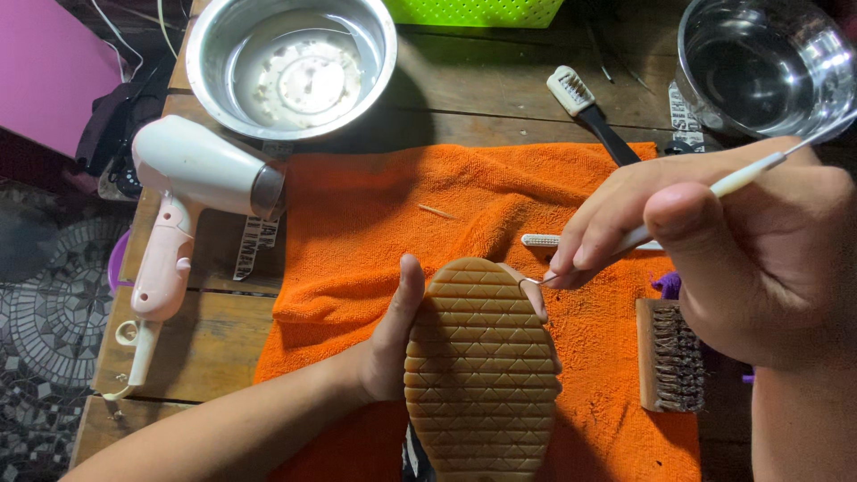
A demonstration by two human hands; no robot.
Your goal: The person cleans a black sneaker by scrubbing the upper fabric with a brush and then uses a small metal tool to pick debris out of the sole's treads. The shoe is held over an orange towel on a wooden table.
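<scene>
two hands shared one job: your left hand (393,344) cupped the shoe (482,375) from beneath, thumb up along its edge, so that the tan diamond-patterned sole faced you and stayed steady over the orange towel (357,223). your right hand (714,241) was closed in a pen-like pinch around a thin white-handled pick (732,183), its metal tip touching the sole's toe edge, beside a left fingertip; that grip looked chosen for fine control in the grooves. the towel lay under the shoe, probably to catch dirt and spare the wooden table (500,98). a wooden bristle brush (668,355) lay on the towel just right of the shoe, and a white toothbrush (540,239) lay beyond the toe. a black-handled brush (585,105) rested at the towel's far edge. a pale hair dryer (183,192) lay left of the towel, partly over a strip-shaped printed label (253,245); another printed label (683,116) lay beside the right steel bowl (768,62). a second steel bowl (290,62) of water stood far left, beside a green basket (473,11).
</scene>
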